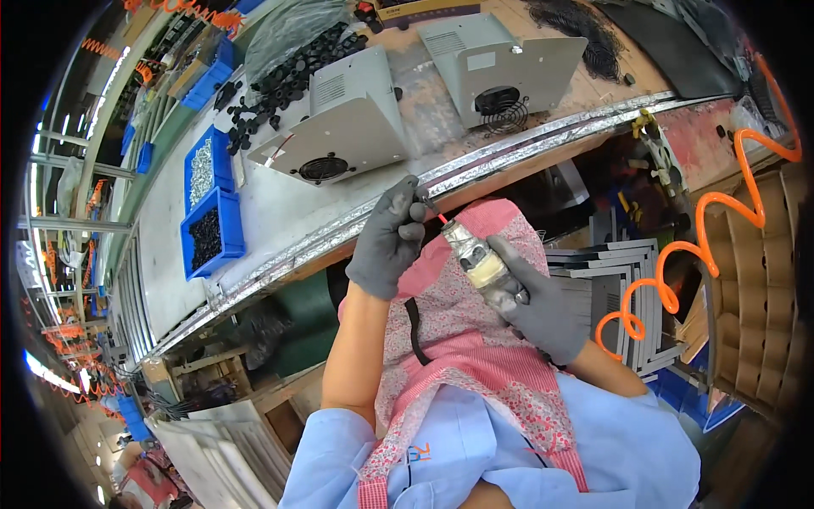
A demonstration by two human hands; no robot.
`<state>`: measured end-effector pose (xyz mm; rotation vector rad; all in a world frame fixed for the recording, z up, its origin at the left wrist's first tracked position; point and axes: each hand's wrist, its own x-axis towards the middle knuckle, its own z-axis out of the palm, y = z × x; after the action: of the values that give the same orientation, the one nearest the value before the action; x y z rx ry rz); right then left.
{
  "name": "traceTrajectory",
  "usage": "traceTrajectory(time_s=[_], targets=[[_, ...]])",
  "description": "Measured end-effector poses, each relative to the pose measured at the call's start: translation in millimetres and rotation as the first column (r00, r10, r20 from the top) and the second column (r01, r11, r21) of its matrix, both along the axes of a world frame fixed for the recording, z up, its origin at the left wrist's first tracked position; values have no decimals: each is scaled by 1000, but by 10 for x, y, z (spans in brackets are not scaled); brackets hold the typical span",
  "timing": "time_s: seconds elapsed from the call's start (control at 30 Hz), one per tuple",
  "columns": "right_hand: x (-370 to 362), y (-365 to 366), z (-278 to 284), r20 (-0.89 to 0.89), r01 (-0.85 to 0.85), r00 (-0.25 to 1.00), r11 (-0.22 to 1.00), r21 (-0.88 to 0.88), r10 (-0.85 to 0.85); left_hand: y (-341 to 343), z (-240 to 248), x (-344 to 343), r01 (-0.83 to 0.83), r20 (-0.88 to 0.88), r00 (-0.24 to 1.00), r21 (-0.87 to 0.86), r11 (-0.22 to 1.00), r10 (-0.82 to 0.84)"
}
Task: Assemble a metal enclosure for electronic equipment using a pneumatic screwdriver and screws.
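Note:
My right hand (543, 305), in a grey glove, is wrapped round a pneumatic screwdriver (483, 261) whose body is bound in worn tape. Its bit points up and left toward my left hand (386, 246), also gloved in grey. The left fingers are pinched together close to the bit's tip; whatever small thing they hold is too hidden to name. Just beyond, on the bench (280, 208), stands a bent grey metal housing (356, 127) with a black fan (325, 167). Farther right is a similar housing (543, 72), a wire fan guard (506, 119) at its fan.
At left, one blue bin (188, 204) of silver screws touches another (227, 254) of black screws. Loose black caps (288, 81) and black wire guards (585, 34) lie at the back. An orange coiled hose (708, 199) hangs right, near stacked grey frames (623, 254) and a cardboard divider (750, 288).

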<state>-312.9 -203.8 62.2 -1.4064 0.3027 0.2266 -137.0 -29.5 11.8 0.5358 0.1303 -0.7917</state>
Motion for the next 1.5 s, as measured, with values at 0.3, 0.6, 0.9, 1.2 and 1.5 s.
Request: traceTrajectory(time_s=[0.3,0.6,0.9,1.2,1.5], targets=[[10,-18,8,-57,21,998,998,53,-18,-185,40,-18,-3,81,997,146,989,-9],[36,-218,17,-186,67,983,950,304,-10,-385,244,-31,-97,402,909,459,883,-108],[202,-431,-100,27,272,959,944,187,-281,-636,148,193,26,445,881,294,956,-161],[375,-793,-217,-9,428,902,892,144,-431,-869,152,451,-379,633,703,719,583,-324],[477,-852,-318,8,429,901,895,124,-433,-1222,229,970,-482,702,699,603,636,-135]])
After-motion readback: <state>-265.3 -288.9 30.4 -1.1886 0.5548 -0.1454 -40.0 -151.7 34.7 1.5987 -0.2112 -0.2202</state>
